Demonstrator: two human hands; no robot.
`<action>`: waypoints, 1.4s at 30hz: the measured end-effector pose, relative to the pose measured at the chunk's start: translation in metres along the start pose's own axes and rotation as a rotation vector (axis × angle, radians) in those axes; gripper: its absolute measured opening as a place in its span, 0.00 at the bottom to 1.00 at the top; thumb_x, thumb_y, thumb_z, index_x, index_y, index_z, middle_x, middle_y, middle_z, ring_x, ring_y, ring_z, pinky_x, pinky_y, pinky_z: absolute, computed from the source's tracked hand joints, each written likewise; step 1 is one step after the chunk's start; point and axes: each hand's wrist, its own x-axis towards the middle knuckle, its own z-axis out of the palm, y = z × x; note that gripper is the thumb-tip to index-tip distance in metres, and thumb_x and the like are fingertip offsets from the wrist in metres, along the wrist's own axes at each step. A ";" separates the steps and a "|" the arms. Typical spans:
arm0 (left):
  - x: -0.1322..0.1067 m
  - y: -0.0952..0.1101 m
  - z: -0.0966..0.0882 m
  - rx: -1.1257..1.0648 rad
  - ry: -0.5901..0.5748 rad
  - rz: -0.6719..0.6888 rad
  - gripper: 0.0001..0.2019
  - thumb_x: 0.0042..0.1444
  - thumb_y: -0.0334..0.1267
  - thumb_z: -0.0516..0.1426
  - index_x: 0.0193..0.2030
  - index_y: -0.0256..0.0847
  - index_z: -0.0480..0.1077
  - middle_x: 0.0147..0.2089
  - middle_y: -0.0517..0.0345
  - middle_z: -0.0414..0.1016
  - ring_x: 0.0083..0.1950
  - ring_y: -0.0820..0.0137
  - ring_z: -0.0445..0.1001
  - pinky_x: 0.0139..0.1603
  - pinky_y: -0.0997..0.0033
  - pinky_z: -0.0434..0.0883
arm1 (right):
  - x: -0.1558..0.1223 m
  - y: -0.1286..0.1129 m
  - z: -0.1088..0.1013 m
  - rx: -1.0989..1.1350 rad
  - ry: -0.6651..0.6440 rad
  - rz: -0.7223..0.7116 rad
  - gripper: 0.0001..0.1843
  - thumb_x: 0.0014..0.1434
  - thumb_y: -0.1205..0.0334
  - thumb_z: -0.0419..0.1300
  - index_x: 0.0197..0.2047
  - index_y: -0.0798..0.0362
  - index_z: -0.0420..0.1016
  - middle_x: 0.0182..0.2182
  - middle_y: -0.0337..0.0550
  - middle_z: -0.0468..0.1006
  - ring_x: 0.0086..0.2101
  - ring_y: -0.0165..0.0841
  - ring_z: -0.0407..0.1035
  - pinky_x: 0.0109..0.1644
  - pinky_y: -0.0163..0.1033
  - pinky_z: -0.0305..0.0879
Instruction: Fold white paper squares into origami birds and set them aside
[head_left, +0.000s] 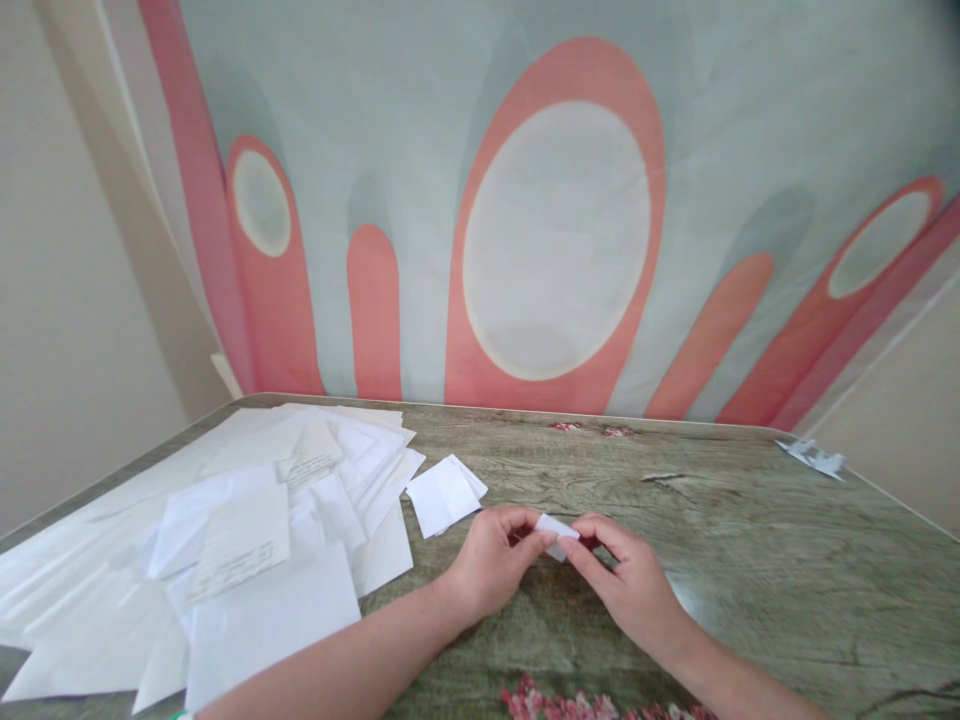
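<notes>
A small folded piece of white paper (556,530) is held between both hands above the wood-grain tabletop. My left hand (495,555) pinches its left side between thumb and fingers. On the other side, the thumb and fingers of my right hand (622,572) grip the right edge. Just beyond my left hand lie a few square white paper pieces (444,496), stacked loosely and slightly askew.
A spread pile of white paper sheets (277,610), some with writing, covers the table's left side. A folded white paper shape (811,458) sits near the far right edge. Behind the wood-grain table (750,520) stands a pink-and-grey patterned backdrop (420,120).
</notes>
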 end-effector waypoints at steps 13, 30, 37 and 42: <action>0.000 -0.006 0.001 -0.014 -0.011 0.009 0.12 0.53 0.40 0.55 0.33 0.33 0.74 0.31 0.54 0.76 0.33 0.69 0.71 0.35 0.74 0.67 | -0.001 -0.001 -0.001 0.033 0.039 -0.036 0.11 0.59 0.59 0.54 0.28 0.53 0.72 0.24 0.38 0.69 0.27 0.30 0.64 0.32 0.34 0.58; 0.005 -0.003 -0.003 -0.084 0.034 -0.056 0.11 0.50 0.40 0.57 0.31 0.33 0.74 0.30 0.55 0.76 0.31 0.70 0.71 0.34 0.74 0.66 | 0.004 0.004 -0.001 0.081 -0.071 0.062 0.14 0.60 0.55 0.51 0.31 0.53 0.73 0.26 0.39 0.69 0.28 0.30 0.63 0.32 0.33 0.57; 0.004 0.000 -0.003 -0.095 0.013 -0.046 0.11 0.51 0.40 0.57 0.32 0.32 0.74 0.31 0.53 0.77 0.32 0.69 0.71 0.36 0.72 0.66 | 0.001 0.007 0.003 -0.005 -0.048 0.035 0.14 0.60 0.56 0.52 0.26 0.53 0.67 0.23 0.36 0.65 0.26 0.29 0.61 0.30 0.33 0.55; 0.003 -0.005 -0.002 -0.068 0.006 -0.026 0.11 0.52 0.40 0.56 0.33 0.33 0.74 0.31 0.54 0.76 0.32 0.70 0.71 0.35 0.74 0.66 | -0.001 0.002 0.002 -0.068 -0.041 0.002 0.13 0.61 0.58 0.50 0.27 0.53 0.65 0.24 0.37 0.65 0.27 0.30 0.61 0.31 0.33 0.55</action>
